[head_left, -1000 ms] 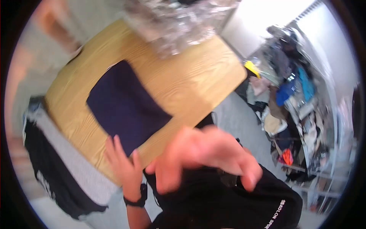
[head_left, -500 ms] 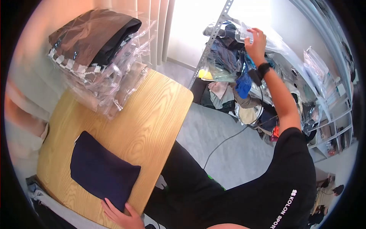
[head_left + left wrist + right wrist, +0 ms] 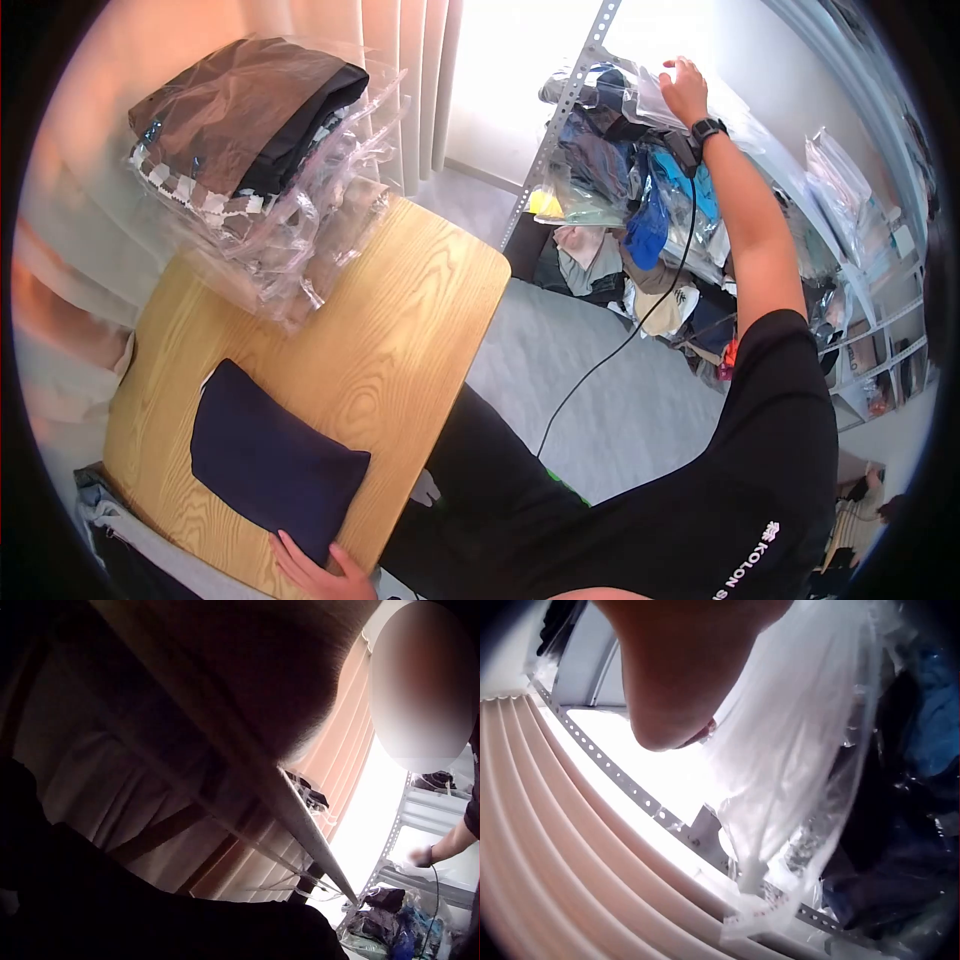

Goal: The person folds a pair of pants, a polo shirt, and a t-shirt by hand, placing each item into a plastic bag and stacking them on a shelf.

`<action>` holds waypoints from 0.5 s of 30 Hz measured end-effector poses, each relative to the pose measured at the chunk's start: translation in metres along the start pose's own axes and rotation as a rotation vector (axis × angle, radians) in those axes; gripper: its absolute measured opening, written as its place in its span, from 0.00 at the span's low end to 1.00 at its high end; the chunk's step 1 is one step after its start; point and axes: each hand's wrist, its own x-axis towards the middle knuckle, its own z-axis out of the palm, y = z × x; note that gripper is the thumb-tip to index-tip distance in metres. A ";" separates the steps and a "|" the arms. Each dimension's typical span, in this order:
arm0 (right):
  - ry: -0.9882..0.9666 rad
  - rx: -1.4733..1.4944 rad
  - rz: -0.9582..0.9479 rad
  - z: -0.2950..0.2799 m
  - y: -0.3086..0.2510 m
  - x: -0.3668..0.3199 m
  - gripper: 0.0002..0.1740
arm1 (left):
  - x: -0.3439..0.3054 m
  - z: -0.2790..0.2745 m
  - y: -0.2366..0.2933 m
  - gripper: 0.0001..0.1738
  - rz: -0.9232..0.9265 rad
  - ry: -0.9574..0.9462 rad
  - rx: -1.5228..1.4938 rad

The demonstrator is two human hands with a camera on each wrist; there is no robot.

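A folded navy cloth item [image 3: 275,450] lies near the table's front edge in the head view. My left hand [image 3: 318,575] rests at its near corner, fingers stretched along the cloth and thumb spread apart. My right hand [image 3: 685,92] reaches out to the metal shelf, bent fingers over clear plastic bags [image 3: 648,108]. In the right wrist view, the fingertips [image 3: 703,735] come right up to the edge of a clear plastic bag [image 3: 787,742]. I cannot tell whether they pinch it. The left wrist view is mostly dark, with the table's edge [image 3: 315,840] crossing it.
Bagged folded clothes [image 3: 250,130] are stacked on the wooden table [image 3: 420,270]. Loose and bagged garments [image 3: 640,240] pile up under the shelf. A perforated metal post [image 3: 565,105] stands beside it. A black cable [image 3: 610,355] hangs from the right wrist.
The right hand has swung from in front of the body out to the shelf, while the view has turned right. Since half a second ago it has shifted slightly. The left hand stays by the navy cloth.
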 end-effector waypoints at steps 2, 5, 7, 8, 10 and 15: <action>-0.209 -0.213 0.142 0.004 -0.004 0.007 0.23 | 0.000 0.001 0.000 0.37 0.012 0.006 0.008; -0.567 -0.083 0.328 -0.004 -0.007 0.018 0.28 | 0.001 -0.001 0.002 0.37 0.021 0.006 0.048; -0.612 -0.048 0.362 -0.010 -0.012 0.020 0.29 | 0.002 -0.002 0.004 0.36 0.010 0.012 0.047; -0.661 -0.018 0.396 -0.014 -0.014 0.019 0.29 | 0.002 -0.002 0.005 0.36 0.002 0.012 0.045; -0.652 -0.110 0.352 -0.021 -0.019 0.018 0.29 | -0.001 -0.001 0.002 0.36 0.009 0.019 0.050; -0.510 -0.303 0.244 -0.025 -0.008 0.015 0.28 | 0.000 0.000 0.002 0.36 0.030 0.045 0.054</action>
